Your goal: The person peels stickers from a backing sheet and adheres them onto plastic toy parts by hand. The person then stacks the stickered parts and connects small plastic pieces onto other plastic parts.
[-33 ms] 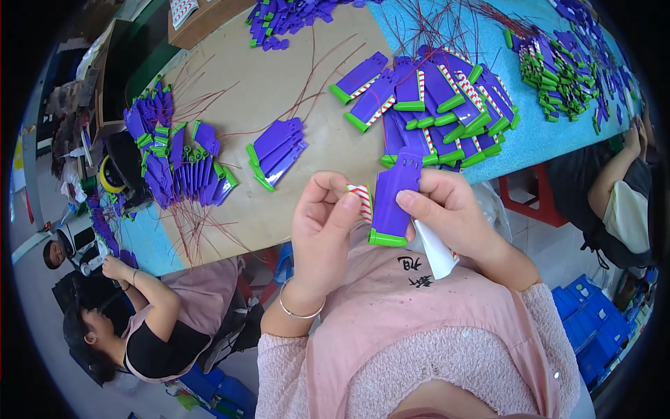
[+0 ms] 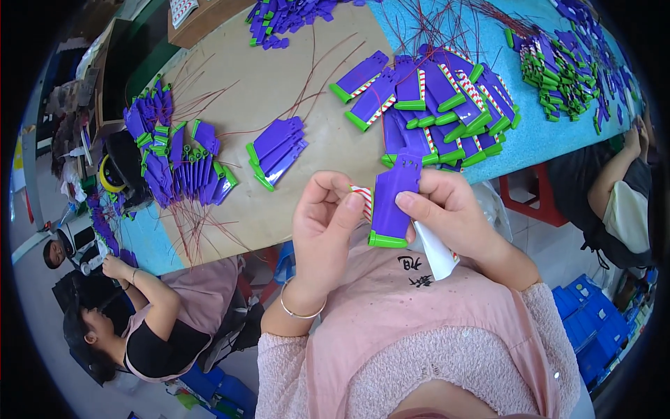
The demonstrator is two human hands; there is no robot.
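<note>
Co-worker (image 2: 167, 321) in at the far left, eight o'clock from the middle, arms bent at the edge of the surface (image 2: 265, 84). At nine o'clock, a bunch of purple-and-green pieces (image 2: 185, 167), thin red wires fanning off it. Closer in, at ten, a small overlapping group (image 2: 279, 153) lies flat, and up at eleven there's a loose heap (image 2: 293, 21).

Here's the action! The left hand (image 2: 326, 213) pinches a red-and-white striped strip (image 2: 361, 199) between thumb and forefinger, right up against the purple piece's (image 2: 394, 202) left edge; whether it's stuck there, I can't tell. That piece is above the apron (image 2: 370, 279), green end at six, holed tab leaning toward one. The right hand (image 2: 447, 209) grips it from three o'clock, thumb on its face, and a white sheet (image 2: 434, 251) juts out below that hand.

Over to one o'clock: a fanned pile of striped pieces (image 2: 453, 105). Two o'clock, a denser heap (image 2: 558, 77). Down at four, blue crates (image 2: 590, 318).
</note>
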